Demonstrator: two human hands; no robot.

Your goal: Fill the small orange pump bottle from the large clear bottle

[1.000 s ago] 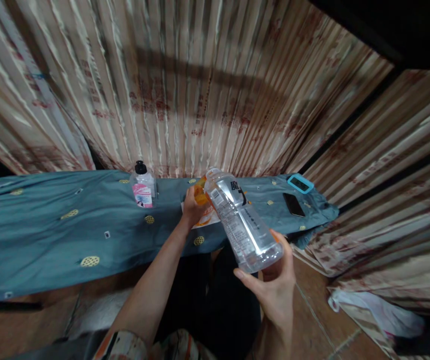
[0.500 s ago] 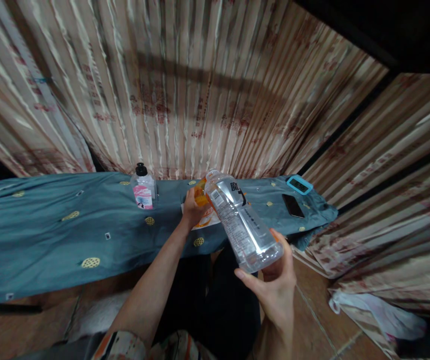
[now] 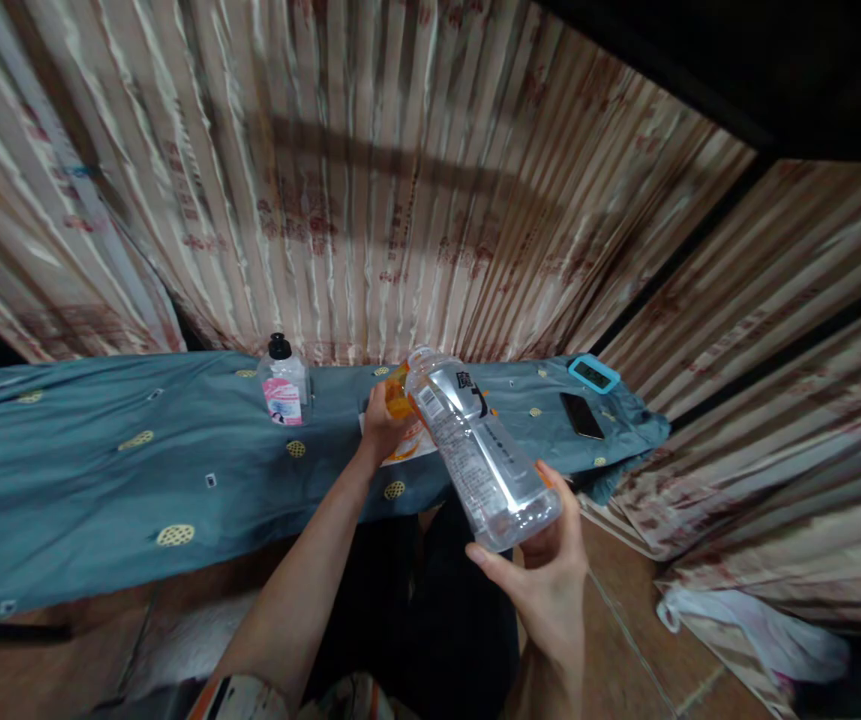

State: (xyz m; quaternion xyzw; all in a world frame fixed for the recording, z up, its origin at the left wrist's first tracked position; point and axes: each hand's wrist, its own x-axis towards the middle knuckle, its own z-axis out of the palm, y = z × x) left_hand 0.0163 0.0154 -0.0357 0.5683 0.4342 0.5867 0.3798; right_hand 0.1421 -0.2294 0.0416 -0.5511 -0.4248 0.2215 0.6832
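My right hand [image 3: 542, 560] grips the base end of a large clear plastic bottle [image 3: 479, 450] with a silver label and dark lettering. The bottle is tilted, its neck toward the upper left. My left hand [image 3: 383, 425] is closed around an orange see-through container [image 3: 398, 392], mostly hidden behind my fingers and the bottle's neck. The two lie close together; whether they touch, I cannot tell. Below them, on the cloth, is a white and orange packet or sheet [image 3: 409, 446], partly covered by the hand and bottle.
A clear bottle with a black cap and pink label [image 3: 282, 385] stands on the blue-green tablecloth [image 3: 85, 480] to the left. At the right end lie a black phone [image 3: 582, 415] and a light-blue-framed device [image 3: 593, 373]. Pleated curtains [image 3: 370, 220] hang behind and to the right.
The view has shifted slightly, so everything appears a little lower or farther left. Both hands keep the same holds, and the bottle's tilt looks almost unchanged.
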